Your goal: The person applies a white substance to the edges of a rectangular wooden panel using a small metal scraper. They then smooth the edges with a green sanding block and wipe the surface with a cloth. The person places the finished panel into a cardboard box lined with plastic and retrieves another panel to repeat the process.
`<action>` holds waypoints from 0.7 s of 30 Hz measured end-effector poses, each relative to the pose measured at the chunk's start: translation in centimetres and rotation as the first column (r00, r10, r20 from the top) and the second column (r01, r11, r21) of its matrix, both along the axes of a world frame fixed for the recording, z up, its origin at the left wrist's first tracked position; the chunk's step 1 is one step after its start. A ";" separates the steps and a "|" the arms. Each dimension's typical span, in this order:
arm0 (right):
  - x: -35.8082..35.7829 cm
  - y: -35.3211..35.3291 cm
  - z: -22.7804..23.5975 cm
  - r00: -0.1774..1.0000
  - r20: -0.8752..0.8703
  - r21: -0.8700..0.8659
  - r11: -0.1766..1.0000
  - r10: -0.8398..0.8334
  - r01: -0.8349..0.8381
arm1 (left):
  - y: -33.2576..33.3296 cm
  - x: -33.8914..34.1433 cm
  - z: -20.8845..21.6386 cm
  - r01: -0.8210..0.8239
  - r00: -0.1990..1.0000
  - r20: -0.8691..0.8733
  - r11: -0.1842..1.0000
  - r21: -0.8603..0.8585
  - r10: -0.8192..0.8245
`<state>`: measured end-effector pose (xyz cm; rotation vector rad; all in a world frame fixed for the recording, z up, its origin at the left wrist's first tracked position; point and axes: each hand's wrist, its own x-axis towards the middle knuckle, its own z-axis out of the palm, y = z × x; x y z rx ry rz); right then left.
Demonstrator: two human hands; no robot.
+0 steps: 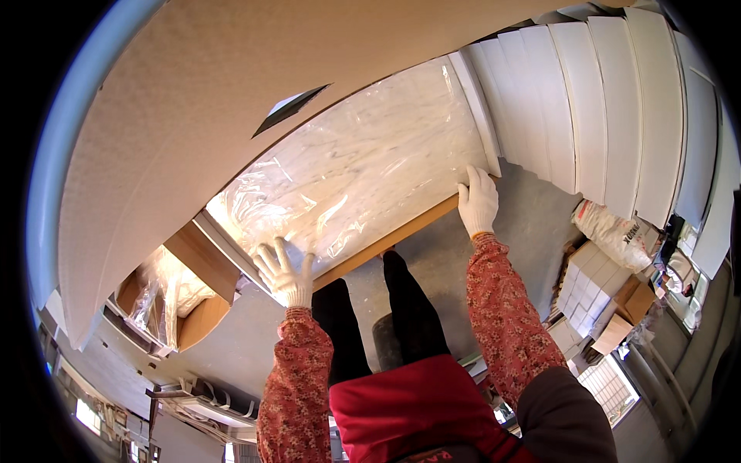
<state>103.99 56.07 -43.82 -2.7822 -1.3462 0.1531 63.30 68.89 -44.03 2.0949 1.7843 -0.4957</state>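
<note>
In front of me lies a marble-patterned panel [370, 147] under clear, shiny, wrinkled plastic film. A brown cardboard edge [386, 241] runs along its near side, and pale strips [478, 108] border its two ends. My left hand [287, 276], in a white knit glove, rests with spread fingers on the film at the near left corner. At the near right corner, my right hand [478, 204] wears the same kind of glove. Its fingers lie stretched out over the corner beside the pale strip, thumb apart. Whatever is under that palm is hidden.
A large tan cardboard sheet [177, 100] with a slot fills the upper left. White boards [602, 100] stand in a row at the right. Below left is a carton [204, 262] holding clear plastic. A white sack [614, 231] and stacked white boxes [590, 285] stand at right.
</note>
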 end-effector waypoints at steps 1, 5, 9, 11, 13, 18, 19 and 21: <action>0.1 0.0 0.0 1.000 -0.008 -0.026 0.999 0.028 -0.029 | 0.0 -0.3 0.0 0.003 1.000 0.011 1.000 -0.007 -0.003; -0.9 4.2 0.3 0.999 0.035 -0.023 0.999 -0.026 0.027 | -0.1 -1.5 0.2 0.047 0.998 0.046 0.999 0.004 -0.047; -2.0 4.0 0.4 0.993 -0.082 -0.081 0.992 0.089 -0.095 | 0.1 -1.4 1.4 0.020 0.996 0.083 0.999 -0.040 -0.016; -1.8 2.8 0.3 0.991 -0.132 -0.068 0.998 -0.026 0.017 | 0.7 -1.6 1.6 0.056 0.998 -0.008 0.990 -0.126 -0.058; -2.3 2.8 1.6 0.986 -0.162 0.046 0.998 -0.034 0.042 | 1.4 -2.1 2.0 0.086 0.996 0.012 0.984 -0.156 -0.086; -6.6 -1.8 6.7 0.947 -0.230 -0.016 0.974 -0.223 0.226 | 1.3 -4.5 4.8 0.052 0.978 0.209 0.983 -0.174 -0.015; -8.0 -4.0 7.7 0.904 -0.295 -0.079 0.951 -0.309 0.299 | 1.3 -5.0 6.0 0.082 0.975 0.217 0.984 -0.157 -0.046; -12.1 -6.7 10.9 0.831 -0.353 -0.117 0.902 -0.429 0.416 | 1.2 -7.1 8.3 -0.003 0.951 0.295 0.954 -0.300 0.095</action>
